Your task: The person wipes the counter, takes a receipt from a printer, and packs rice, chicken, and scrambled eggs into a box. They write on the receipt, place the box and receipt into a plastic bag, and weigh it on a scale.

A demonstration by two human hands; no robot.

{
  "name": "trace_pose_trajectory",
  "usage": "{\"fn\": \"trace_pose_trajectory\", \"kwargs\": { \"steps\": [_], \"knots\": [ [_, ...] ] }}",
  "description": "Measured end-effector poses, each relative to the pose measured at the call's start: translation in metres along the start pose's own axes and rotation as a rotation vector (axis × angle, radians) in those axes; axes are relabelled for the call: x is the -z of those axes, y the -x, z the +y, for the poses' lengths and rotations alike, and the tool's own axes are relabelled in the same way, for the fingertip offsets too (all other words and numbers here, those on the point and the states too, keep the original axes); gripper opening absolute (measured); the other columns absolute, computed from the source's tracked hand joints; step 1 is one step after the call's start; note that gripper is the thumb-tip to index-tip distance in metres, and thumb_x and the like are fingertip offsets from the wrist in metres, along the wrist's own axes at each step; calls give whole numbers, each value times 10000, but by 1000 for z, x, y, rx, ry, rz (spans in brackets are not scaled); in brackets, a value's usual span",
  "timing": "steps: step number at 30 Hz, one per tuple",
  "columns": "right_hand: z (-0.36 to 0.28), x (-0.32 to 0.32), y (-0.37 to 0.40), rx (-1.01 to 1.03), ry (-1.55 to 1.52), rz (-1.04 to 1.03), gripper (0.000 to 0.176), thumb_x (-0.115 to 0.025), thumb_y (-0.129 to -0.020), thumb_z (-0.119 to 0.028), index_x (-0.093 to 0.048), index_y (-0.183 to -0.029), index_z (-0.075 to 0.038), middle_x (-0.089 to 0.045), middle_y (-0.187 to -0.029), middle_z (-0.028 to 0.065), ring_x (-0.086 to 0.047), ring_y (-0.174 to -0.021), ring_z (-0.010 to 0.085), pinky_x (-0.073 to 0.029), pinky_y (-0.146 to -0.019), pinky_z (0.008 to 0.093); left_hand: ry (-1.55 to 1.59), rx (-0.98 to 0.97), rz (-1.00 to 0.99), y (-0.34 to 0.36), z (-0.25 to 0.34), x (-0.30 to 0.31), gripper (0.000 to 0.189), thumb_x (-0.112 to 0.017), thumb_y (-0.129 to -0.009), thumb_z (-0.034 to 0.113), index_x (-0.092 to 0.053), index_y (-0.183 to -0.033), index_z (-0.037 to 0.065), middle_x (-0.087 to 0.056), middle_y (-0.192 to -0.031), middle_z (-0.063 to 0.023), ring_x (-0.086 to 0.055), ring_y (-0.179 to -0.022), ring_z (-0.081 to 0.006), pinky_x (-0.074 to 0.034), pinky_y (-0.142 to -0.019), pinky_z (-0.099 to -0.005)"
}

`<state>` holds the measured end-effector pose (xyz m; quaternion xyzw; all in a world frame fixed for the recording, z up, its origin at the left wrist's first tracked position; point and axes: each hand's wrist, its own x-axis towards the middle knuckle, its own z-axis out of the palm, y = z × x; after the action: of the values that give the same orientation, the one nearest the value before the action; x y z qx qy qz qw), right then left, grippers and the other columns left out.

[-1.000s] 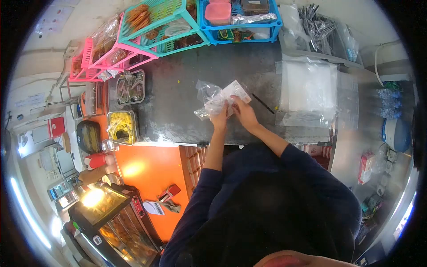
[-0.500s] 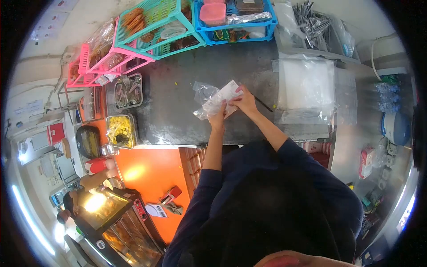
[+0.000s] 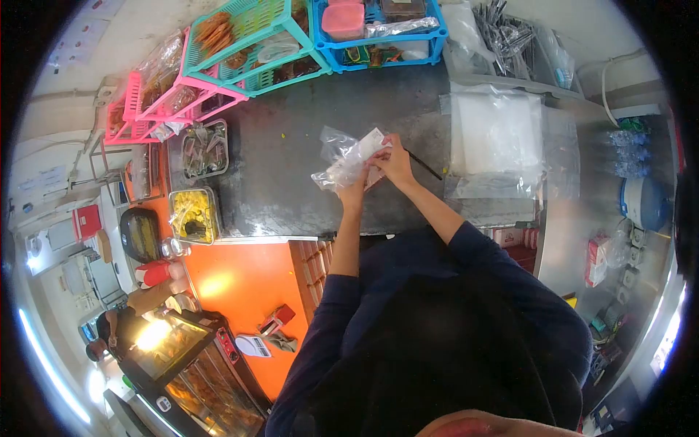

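Over the dark worktop [image 3: 291, 146], my two hands meet around a clear plastic bag [image 3: 336, 144] and a white printed paper packet [image 3: 369, 143]. My left hand [image 3: 352, 191] is closed on the crumpled bag from below, its fingertips partly hidden by the plastic. Closed on the packet's right edge is my right hand [image 3: 395, 162], its fingers bent inward close to the left fingertips. The packet stands tilted between them, its upper corner sticking out above the right fingers. A thin dark stick [image 3: 425, 165] lies on the worktop just right of my right hand.
A stack of clear plastic bags [image 3: 496, 138] lies at the right, below a bin of wrapped utensils [image 3: 506, 44]. Teal [image 3: 251, 47] and blue baskets [image 3: 382, 54] line the back. Trays of yellow pieces [image 3: 194, 215] and small packets [image 3: 205, 149] stand left. Another person [image 3: 120, 324] is at lower left.
My right hand has turned and its fingers have drawn in on the packet's edge. The view has shifted slightly. The other person's head has moved a little.
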<state>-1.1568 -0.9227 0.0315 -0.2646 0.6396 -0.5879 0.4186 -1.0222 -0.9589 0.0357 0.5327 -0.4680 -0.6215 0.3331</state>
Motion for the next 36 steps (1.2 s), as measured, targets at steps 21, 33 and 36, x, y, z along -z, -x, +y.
{"fn": "trace_pose_trajectory", "kwargs": {
  "steps": [21,33,36],
  "knots": [
    [44,18,-32,447,660,-279,328,-555,-821,-108,-620,-1139,-60,-552,-1255,204,-521,-1164,354,-406,-1021,383,-1041,-320,45,-42,-5,0,522,-787,-633,426,-685,-985,54,-679,-874,-201,-661,-812,-363,-520,-713,-435],
    [-1,11,-45,288,1015,196,192,-485,-836,-98,-504,-1017,-35,-597,-938,210,-584,-903,375,-477,-762,437,-627,-753,60,1,-40,37,514,-742,-732,210,-591,-1167,-19,-627,-1117,-183,-582,-1058,-319,-431,-932,-406],
    [-13,19,-36,408,1127,-22,265,-545,-818,-141,-582,-1077,-106,-610,-1015,159,-575,-986,322,-474,-828,456,-1187,-956,-39,-17,-124,107,591,-632,-845,311,-449,-1328,25,-521,-1268,-166,-497,-1154,-297,-404,-970,-404]
  ]
}}
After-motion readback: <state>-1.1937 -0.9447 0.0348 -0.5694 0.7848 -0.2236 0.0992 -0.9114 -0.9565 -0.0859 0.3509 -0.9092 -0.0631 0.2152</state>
